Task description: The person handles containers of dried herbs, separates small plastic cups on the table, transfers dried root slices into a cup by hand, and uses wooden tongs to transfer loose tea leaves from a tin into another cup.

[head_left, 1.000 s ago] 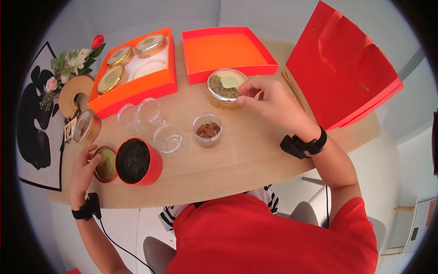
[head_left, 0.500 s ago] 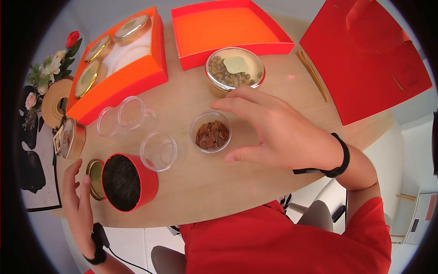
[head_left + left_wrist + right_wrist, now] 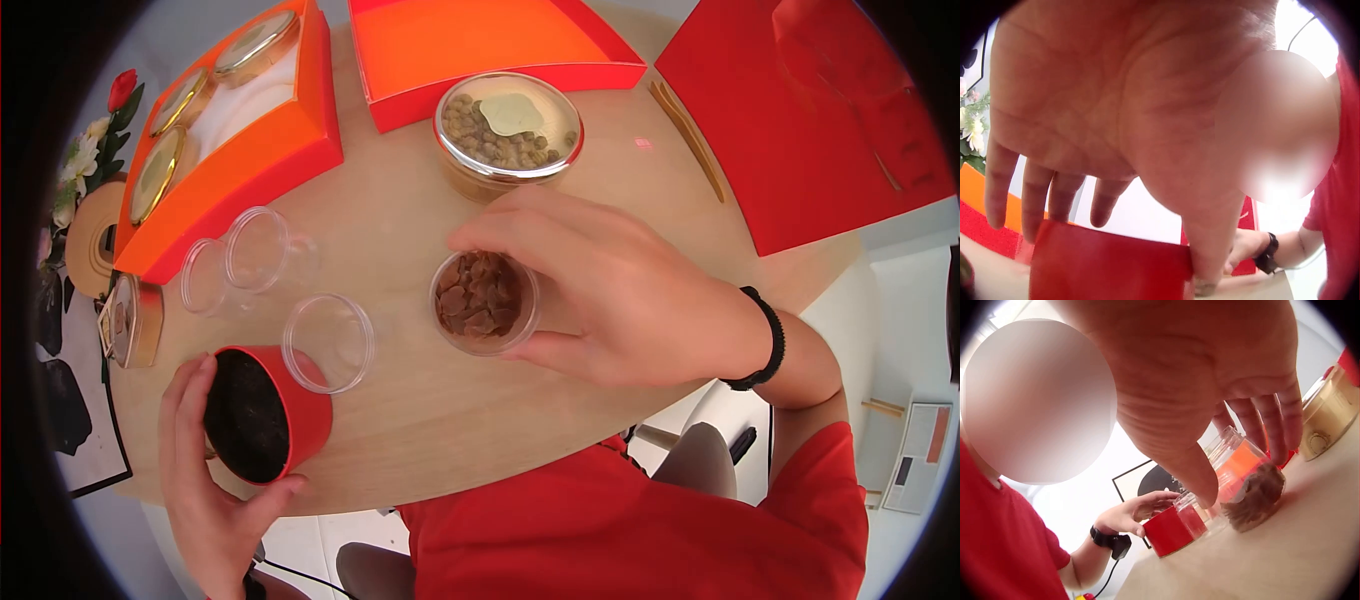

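Observation:
My right hand (image 3: 620, 290) grips a small clear jar (image 3: 1230, 440) of brown flakes (image 3: 482, 295), thumb on the near side and fingers on the far side. My left hand (image 3: 205, 490) holds a red canister (image 3: 310, 420) filled with dark, fine strands, fingers along its left side and thumb at the near rim. Just right of the canister stands an empty clear jar (image 3: 330, 385), overlapping its rim in the head view. Beyond my right fingers sits a gold tin (image 3: 470, 185) with a see-through lid over greenish pellets.
Two more clear jars (image 3: 258, 286) stand left of centre. An orange box (image 3: 260, 180) with several gold-rimmed tins is at the back left, beside flowers (image 3: 80, 170). An orange tray (image 3: 600, 76) lies at the back, with wooden tongs (image 3: 690, 140) and a red bag (image 3: 830, 140) to the right.
The right hand left the pellet tin, came down to the flake jar and took hold of it. The left hand moved from the gold lid to the red canister and closed round it.

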